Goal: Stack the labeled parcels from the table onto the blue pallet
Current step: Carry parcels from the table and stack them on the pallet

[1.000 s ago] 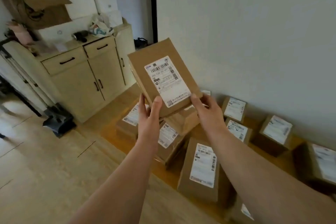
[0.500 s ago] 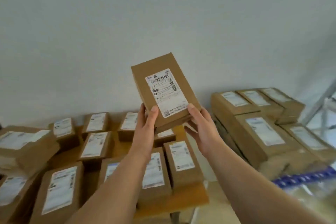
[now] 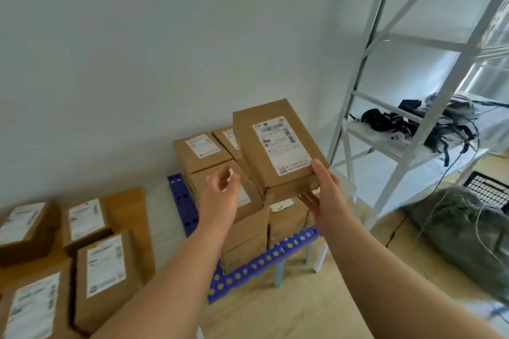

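Observation:
My right hand grips the near right corner of a brown labeled parcel, thumb on top and fingers beneath, and holds it above the stack of parcels on the blue pallet. My left hand hovers to the left of that parcel with loosely curled fingers, holding nothing. Several more labeled parcels lie on the wooden table at the lower left.
A white metal shelf rack with black cables and gear stands right of the pallet. A grey-green bag lies on the floor at the right, next to a black crate. A pale wall runs behind everything.
My view has swung right from the table to the pallet. The parcel has travelled over the stack. My left hand has let go of it; only the right hand holds it now.

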A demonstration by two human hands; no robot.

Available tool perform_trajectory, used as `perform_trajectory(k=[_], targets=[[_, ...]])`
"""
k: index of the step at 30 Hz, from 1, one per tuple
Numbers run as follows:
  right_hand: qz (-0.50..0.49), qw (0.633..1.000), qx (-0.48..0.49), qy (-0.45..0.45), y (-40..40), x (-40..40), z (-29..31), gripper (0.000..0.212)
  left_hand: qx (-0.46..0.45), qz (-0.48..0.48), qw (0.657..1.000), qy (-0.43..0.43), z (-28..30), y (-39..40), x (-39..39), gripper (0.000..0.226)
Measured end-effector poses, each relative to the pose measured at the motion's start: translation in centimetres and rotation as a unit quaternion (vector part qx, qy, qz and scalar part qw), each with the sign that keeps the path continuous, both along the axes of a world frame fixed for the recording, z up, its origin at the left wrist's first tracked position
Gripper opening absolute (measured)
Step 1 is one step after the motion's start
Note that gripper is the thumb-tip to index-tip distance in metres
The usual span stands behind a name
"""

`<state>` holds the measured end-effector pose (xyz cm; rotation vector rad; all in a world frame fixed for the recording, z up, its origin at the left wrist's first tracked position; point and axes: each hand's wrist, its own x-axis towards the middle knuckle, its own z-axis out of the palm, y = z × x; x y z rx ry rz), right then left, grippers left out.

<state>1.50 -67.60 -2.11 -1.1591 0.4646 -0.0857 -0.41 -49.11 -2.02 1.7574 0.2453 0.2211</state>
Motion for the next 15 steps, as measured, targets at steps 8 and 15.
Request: perform_trajectory(k=[8,15], targets=[[-0.030,0.997,-0.004,0.072,-4.8,3.4,-3.2,0.055,0.182,-0.006,0.983,0.023,-3.3,-4.4,4.8,0.041],[0.035,0.992,-0.012,0.121,-6.9,7.0,-7.5,0.075,0.308,0.039,0.950,0.023,-5.6,-7.3,5.6,0.036]])
